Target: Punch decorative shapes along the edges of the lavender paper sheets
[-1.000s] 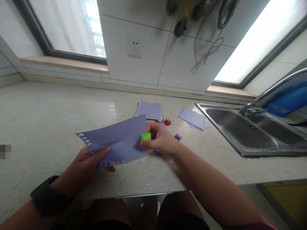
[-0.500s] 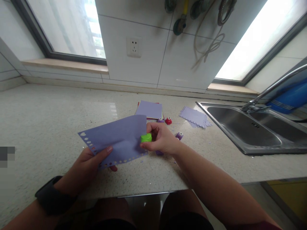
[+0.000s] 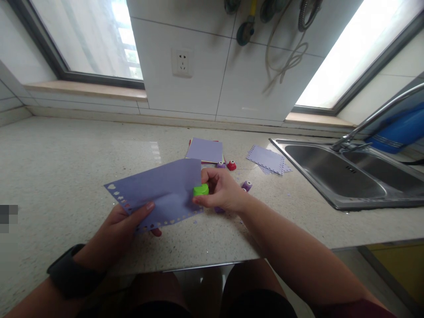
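Note:
A purple sheet of paper (image 3: 165,181) is held above the counter, with small shapes punched along its left and lower edges. My left hand (image 3: 127,221) grips its lower left part, thumb on top and fingers beneath. At the sheet's right edge, my right hand (image 3: 223,190) is closed around a bright green craft punch (image 3: 200,190). The punch sits over that edge; its underside is hidden. Just beyond my right hand stand a red punch (image 3: 232,165) and a purple punch (image 3: 220,164). Another purple punch (image 3: 247,185) lies to the right of the hand.
A stack of coloured paper (image 3: 205,150) lies behind the held sheet. Punched purple sheets (image 3: 266,159) rest near the steel sink (image 3: 334,203). Small paper bits are scattered on the speckled counter (image 3: 66,163). A wall socket (image 3: 182,63) is at the back.
The camera view has shifted slightly. Both hands keep their hold on the paper and the green punch, with no clear movement between them.

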Action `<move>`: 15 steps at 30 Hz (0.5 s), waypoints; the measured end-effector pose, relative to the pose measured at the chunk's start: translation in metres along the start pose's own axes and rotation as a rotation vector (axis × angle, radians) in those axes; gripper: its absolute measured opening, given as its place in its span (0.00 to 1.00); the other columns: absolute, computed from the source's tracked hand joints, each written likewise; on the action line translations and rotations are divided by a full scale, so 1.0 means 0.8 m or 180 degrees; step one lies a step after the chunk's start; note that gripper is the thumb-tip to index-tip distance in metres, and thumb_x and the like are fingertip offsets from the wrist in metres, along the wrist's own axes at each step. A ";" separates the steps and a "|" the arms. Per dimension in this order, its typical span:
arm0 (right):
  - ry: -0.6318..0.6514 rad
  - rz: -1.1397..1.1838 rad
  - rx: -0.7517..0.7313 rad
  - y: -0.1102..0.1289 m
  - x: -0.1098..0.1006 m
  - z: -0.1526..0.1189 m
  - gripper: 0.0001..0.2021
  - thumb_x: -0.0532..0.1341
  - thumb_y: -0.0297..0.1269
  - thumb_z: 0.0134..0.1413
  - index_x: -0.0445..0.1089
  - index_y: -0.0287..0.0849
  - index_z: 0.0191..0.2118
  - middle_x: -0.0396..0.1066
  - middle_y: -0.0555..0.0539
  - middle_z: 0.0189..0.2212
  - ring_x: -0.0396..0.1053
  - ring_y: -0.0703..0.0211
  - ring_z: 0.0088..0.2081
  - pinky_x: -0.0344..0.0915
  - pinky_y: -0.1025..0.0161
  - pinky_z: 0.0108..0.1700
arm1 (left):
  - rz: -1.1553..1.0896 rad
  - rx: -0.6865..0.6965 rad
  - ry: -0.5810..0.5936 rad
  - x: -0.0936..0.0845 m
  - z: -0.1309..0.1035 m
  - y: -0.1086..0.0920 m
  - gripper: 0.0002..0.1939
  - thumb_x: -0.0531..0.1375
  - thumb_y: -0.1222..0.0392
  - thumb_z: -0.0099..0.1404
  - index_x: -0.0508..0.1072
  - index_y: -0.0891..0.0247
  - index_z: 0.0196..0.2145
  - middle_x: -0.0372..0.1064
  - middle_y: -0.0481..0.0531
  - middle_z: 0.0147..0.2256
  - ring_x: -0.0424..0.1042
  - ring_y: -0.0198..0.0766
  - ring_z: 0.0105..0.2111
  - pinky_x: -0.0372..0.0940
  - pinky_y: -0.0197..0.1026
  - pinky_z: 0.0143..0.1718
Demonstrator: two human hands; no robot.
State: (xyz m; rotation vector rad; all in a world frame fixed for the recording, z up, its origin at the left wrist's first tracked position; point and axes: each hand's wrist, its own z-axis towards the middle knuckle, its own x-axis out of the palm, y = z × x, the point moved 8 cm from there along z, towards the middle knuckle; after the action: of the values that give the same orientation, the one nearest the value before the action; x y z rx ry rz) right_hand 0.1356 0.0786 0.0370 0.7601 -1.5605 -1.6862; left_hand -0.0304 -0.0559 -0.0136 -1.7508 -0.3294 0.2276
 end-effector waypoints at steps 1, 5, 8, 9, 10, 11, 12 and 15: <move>0.0012 0.0006 0.0003 0.000 0.000 0.000 0.25 0.78 0.33 0.32 0.59 0.45 0.27 0.61 0.59 0.21 0.56 0.70 0.21 0.54 0.69 0.23 | -0.0002 0.0003 -0.0006 0.000 0.000 0.000 0.15 0.68 0.49 0.62 0.78 0.62 0.41 0.81 0.52 0.33 0.77 0.41 0.23 0.75 0.42 0.30; 0.0015 0.0017 -0.0024 0.000 0.000 0.000 0.24 0.78 0.33 0.33 0.59 0.45 0.27 0.61 0.59 0.21 0.57 0.70 0.21 0.54 0.69 0.23 | -0.0008 0.0008 -0.0061 -0.002 -0.002 0.000 0.16 0.68 0.49 0.62 0.77 0.62 0.43 0.81 0.52 0.34 0.77 0.42 0.23 0.75 0.42 0.30; 0.0056 -0.0011 -0.0001 -0.002 0.001 0.000 0.24 0.78 0.34 0.33 0.59 0.44 0.27 0.62 0.59 0.20 0.58 0.70 0.21 0.54 0.69 0.23 | 0.0011 0.0005 -0.0119 -0.002 -0.002 -0.002 0.17 0.69 0.49 0.62 0.77 0.63 0.43 0.81 0.53 0.34 0.77 0.42 0.23 0.75 0.42 0.29; 0.0068 -0.0031 0.0010 -0.003 0.002 0.000 0.24 0.78 0.35 0.33 0.59 0.44 0.26 0.63 0.59 0.20 0.58 0.70 0.21 0.54 0.69 0.22 | 0.0002 0.0012 -0.0123 -0.002 -0.002 -0.003 0.17 0.69 0.49 0.61 0.77 0.63 0.42 0.81 0.53 0.34 0.77 0.42 0.23 0.75 0.42 0.29; 0.0078 -0.0056 0.0020 -0.004 0.002 0.000 0.24 0.78 0.35 0.33 0.60 0.44 0.27 0.63 0.59 0.20 0.58 0.70 0.21 0.54 0.69 0.22 | -0.0013 0.0018 -0.0109 -0.001 -0.002 -0.004 0.16 0.69 0.50 0.62 0.77 0.62 0.42 0.81 0.52 0.34 0.77 0.42 0.23 0.75 0.42 0.29; 0.0086 -0.0083 0.0034 -0.005 0.001 0.000 0.23 0.78 0.35 0.33 0.61 0.44 0.27 0.63 0.59 0.20 0.58 0.70 0.21 0.53 0.69 0.22 | -0.0024 0.0020 -0.0088 0.000 -0.002 -0.004 0.15 0.68 0.50 0.62 0.77 0.62 0.42 0.81 0.52 0.34 0.77 0.41 0.23 0.75 0.42 0.28; 0.0094 -0.0096 0.0054 -0.007 0.001 0.001 0.23 0.78 0.35 0.34 0.62 0.44 0.27 0.63 0.59 0.20 0.59 0.70 0.21 0.53 0.70 0.22 | -0.0030 0.0011 -0.0065 0.002 -0.002 -0.005 0.15 0.68 0.50 0.62 0.77 0.62 0.42 0.81 0.51 0.34 0.77 0.41 0.23 0.75 0.42 0.29; 0.0121 -0.0072 0.0135 -0.011 -0.005 0.003 0.23 0.79 0.34 0.33 0.64 0.43 0.29 0.65 0.59 0.20 0.60 0.70 0.21 0.55 0.70 0.22 | -0.0050 -0.0018 -0.0105 0.002 -0.001 -0.005 0.14 0.68 0.52 0.63 0.77 0.62 0.42 0.80 0.51 0.34 0.77 0.39 0.22 0.75 0.41 0.27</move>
State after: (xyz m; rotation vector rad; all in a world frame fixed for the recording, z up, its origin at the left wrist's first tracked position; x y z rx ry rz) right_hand 0.1350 0.0833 0.0286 0.8299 -1.5713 -1.6499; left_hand -0.0288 -0.0556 -0.0092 -1.7509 -0.3680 0.2448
